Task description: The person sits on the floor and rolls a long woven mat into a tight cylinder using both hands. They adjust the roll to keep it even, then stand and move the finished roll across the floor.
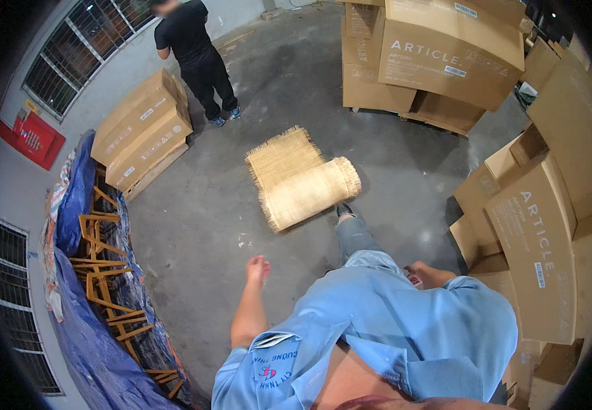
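At far left we see orange wooden chair frames piled on a blue tarpaulin. Our left hand hangs over the concrete floor, loosely curled and empty. Ahead lies the half-unrolled pale woven cane mat, well apart from it. Our right hand sits at our hip; we cannot tell its grip. Brown cardboard boxes stand right.

The right hand was mostly tucked behind the blue shirt. Couldn't tell its grip. The stacked wooden frames ran under the blue tarp.

Mat roll lies ahead, between left boxes and right boxes.
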Available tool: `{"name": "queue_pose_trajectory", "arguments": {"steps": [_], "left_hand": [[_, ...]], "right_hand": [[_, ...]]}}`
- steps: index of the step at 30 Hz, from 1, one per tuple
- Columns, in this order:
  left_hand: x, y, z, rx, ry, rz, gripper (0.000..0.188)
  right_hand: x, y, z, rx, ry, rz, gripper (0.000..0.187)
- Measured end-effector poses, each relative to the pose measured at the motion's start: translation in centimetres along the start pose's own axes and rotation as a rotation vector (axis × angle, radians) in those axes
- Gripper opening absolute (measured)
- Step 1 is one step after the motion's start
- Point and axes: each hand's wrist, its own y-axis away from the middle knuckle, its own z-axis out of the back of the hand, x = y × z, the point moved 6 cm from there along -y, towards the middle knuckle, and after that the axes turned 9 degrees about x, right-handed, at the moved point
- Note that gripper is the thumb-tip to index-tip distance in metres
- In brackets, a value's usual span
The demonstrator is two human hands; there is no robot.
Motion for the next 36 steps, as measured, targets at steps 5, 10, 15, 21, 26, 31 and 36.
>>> {"name": "queue_pose_trajectory", "arguments": {"steps": [5,10,15,21,26,31,36], "left_hand": [[0.0,-3.9,-0.2,0.071,-0.131,0.226,0.033],[0.4,-8.0,0.4,0.027,-0.054,0.390,0.034],[-3.0,-14.6,1.7,0.071,0.106,0.381,0.028],[-8.7,-20.4,6.8,0.084,-0.147,0.570,0.026],[-18.2,-35.4,6.3,0.178,-0.169,0.554,0.025],[-26.9,-54.5,1.9,0.374,-0.586,0.358,0.025],[-28.9,-72.7,-1.0,0.665,-0.712,0.292,0.020]], "right_hand": [[13.1,-2.8,-6.2,0.094,0.277,0.292,0.038],[25.2,-7.4,-6.3,0.217,-0.027,0.406,0.040],[35.8,-13.4,-0.3,0.017,0.246,0.134,0.040],[52.9,-13.0,-3.2,0.088,-0.414,0.477,0.038],[58.0,-14.3,-3.8,0.065,-0.471,0.447,0.036],[51.0,-20.0,-6.9,-0.279,-0.364,0.145,0.033],[48.1,-23.1,-16.6,-0.240,-0.523,0.011,0.027]]}}
